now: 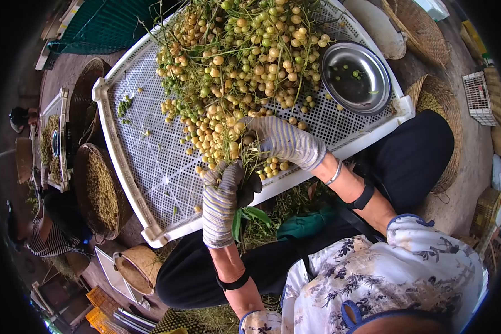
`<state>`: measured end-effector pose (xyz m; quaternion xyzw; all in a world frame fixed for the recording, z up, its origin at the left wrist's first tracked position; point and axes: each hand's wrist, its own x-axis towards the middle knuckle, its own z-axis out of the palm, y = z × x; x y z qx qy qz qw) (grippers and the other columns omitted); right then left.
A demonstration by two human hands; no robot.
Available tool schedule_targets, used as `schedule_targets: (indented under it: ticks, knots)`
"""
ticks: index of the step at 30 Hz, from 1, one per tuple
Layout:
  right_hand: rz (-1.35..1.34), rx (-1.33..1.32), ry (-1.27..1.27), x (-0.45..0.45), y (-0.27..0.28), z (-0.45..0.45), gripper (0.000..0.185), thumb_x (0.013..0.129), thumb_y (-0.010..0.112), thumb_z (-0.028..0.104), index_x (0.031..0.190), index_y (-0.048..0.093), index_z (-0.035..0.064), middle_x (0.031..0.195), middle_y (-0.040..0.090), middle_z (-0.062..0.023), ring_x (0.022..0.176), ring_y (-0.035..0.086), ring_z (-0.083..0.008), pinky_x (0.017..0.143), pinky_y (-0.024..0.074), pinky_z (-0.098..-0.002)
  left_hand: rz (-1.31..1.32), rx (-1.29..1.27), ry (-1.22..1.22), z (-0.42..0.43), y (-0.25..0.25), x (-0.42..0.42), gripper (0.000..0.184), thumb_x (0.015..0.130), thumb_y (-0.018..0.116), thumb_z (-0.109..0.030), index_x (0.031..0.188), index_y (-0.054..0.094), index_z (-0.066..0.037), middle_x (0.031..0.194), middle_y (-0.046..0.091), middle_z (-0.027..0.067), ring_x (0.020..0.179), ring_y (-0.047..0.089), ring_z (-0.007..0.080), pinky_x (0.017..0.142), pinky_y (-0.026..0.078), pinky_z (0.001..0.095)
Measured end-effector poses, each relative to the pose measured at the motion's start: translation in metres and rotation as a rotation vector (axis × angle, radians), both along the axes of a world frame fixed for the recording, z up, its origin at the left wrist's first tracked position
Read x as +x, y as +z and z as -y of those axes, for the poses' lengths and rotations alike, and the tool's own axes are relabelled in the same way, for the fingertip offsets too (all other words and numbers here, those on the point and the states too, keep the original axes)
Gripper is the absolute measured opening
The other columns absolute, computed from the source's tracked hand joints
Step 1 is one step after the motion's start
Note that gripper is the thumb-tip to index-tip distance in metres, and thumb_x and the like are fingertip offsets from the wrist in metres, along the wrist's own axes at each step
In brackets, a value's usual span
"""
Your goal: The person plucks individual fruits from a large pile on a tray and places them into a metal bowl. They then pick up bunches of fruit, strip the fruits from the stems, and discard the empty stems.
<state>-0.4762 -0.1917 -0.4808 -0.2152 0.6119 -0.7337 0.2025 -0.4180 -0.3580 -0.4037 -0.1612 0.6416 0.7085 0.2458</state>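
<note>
A big heap of small round yellow-green fruits on stems (250, 55), which look like wampee, covers the upper middle of a white perforated tray (145, 161). My left hand (221, 195), in a striped grey-tipped glove, is closed around a fruit stem at the tray's near edge. Green leaves (253, 216) hang below that hand. Gloved alike, my right hand (286, 140) bends its fingers onto the same bunch, just above and to the right. Its fingertips are partly hidden among twigs. Loose fruits (206, 133) lie just beyond both hands.
A steel bowl (356, 78) with a few green fruits sits at the tray's right. Baskets of fruit (100, 189) stand on the left, and another basket (445, 128) is by my right knee. At far left, another person (53, 234) sits near a second tray (53, 139).
</note>
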Motion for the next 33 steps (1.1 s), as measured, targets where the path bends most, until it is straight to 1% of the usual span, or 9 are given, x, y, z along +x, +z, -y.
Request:
schedule_targets:
  ticks: [5,10,13,16,21,24,26,30,33]
  knots:
    - [-0.703,0.489,-0.238,0.010,-0.023,-0.012,0.044,0.091,0.058,0.026,0.128,0.050,0.0047,0.122,0.056,-0.0114,0.110,0.055,-0.0268,0.096,0.0450,-0.0369,0.020,-0.074,-0.115,0.000,0.009,0.000,0.026,0.097,0.050,-0.024,0.083,0.060,-0.004,0.063,0.059,0.0022,0.047,0.044,0.0041,0.044,0.033,0.0190]
    - [-0.949,0.564,-0.321,0.014,-0.032,-0.011,0.044,0.088,0.063,0.026,0.129,0.051,0.0166,0.116,0.057,-0.0108,0.108,0.056,-0.0300,0.093,0.0472,-0.0395,0.014,-0.063,-0.145,0.001,0.006,-0.003,0.023,0.096,0.052,-0.024,0.090,0.062,-0.004,0.064,0.059,0.0013,0.049,0.045,0.0041,0.044,0.034,0.0188]
    - [-1.031,0.414,-0.503,0.013,-0.020,-0.004,0.056,0.074,0.070,0.003,0.125,0.051,0.0176,0.115,0.058,-0.0129,0.103,0.059,-0.0323,0.084,0.0515,-0.0376,0.079,0.162,-0.031,0.003,0.005,-0.004,0.019,0.092,0.058,-0.016,0.103,0.063,-0.002,0.077,0.062,-0.0002,0.058,0.051,0.0029,0.049,0.041,0.0176]
    - [-0.957,0.438,-0.399,0.015,-0.020,-0.011,0.074,0.067,0.066,-0.008,0.130,0.044,0.0224,0.120,0.057,-0.0151,0.099,0.061,-0.0333,0.080,0.0521,-0.0382,0.111,0.217,0.067,0.001,0.001,-0.002,0.021,0.090,0.059,-0.011,0.108,0.062,0.000,0.086,0.063,0.0004,0.067,0.055,0.0031,0.054,0.045,0.0171]
    - [-0.589,0.313,-0.134,0.007,-0.012,-0.012,0.059,0.075,0.070,0.001,0.124,0.058,0.0299,0.124,0.055,-0.0111,0.095,0.062,-0.0273,0.077,0.0520,-0.0351,0.167,0.123,0.059,0.000,0.007,-0.002,0.024,0.089,0.061,-0.012,0.109,0.063,0.000,0.089,0.063,0.0002,0.070,0.055,0.0023,0.053,0.044,0.0146]
    - [-0.660,0.323,-0.279,0.005,0.007,-0.012,0.040,0.080,0.074,0.017,0.118,0.063,0.0166,0.104,0.063,-0.0051,0.083,0.062,-0.0133,0.071,0.0509,-0.0274,0.187,0.216,0.019,0.003,0.010,-0.004,0.026,0.089,0.061,-0.015,0.110,0.063,-0.002,0.089,0.063,-0.0004,0.069,0.056,0.0018,0.052,0.042,0.0139]
    - [0.418,-0.196,0.015,0.005,0.014,-0.011,0.038,0.080,0.076,0.021,0.114,0.064,0.0088,0.091,0.066,-0.0016,0.080,0.061,-0.0085,0.069,0.0500,-0.0240,0.120,0.346,-0.008,0.011,-0.007,0.002,0.027,0.089,0.061,-0.018,0.111,0.063,-0.002,0.089,0.063,-0.0004,0.070,0.056,0.0020,0.053,0.042,0.0147]
    - [0.345,-0.242,0.021,0.006,0.005,-0.005,0.036,0.084,0.072,0.026,0.110,0.063,0.0031,0.084,0.068,-0.0011,0.076,0.059,-0.0048,0.069,0.0499,-0.0224,0.135,0.499,0.094,0.010,-0.030,0.004,0.031,0.088,0.064,-0.023,0.112,0.061,-0.002,0.089,0.063,-0.0004,0.071,0.057,0.0049,0.062,0.046,0.0198]
    - [0.081,0.101,-0.042,-0.001,0.014,-0.006,0.035,0.090,0.066,0.021,0.120,0.058,0.0066,0.084,0.069,-0.0042,0.077,0.066,-0.0138,0.072,0.0532,-0.0250,0.109,0.016,0.125,-0.008,0.006,0.000,0.049,0.086,0.067,-0.039,0.115,0.058,0.001,0.091,0.066,0.0073,0.051,0.053,0.0080,0.045,0.042,0.0167]
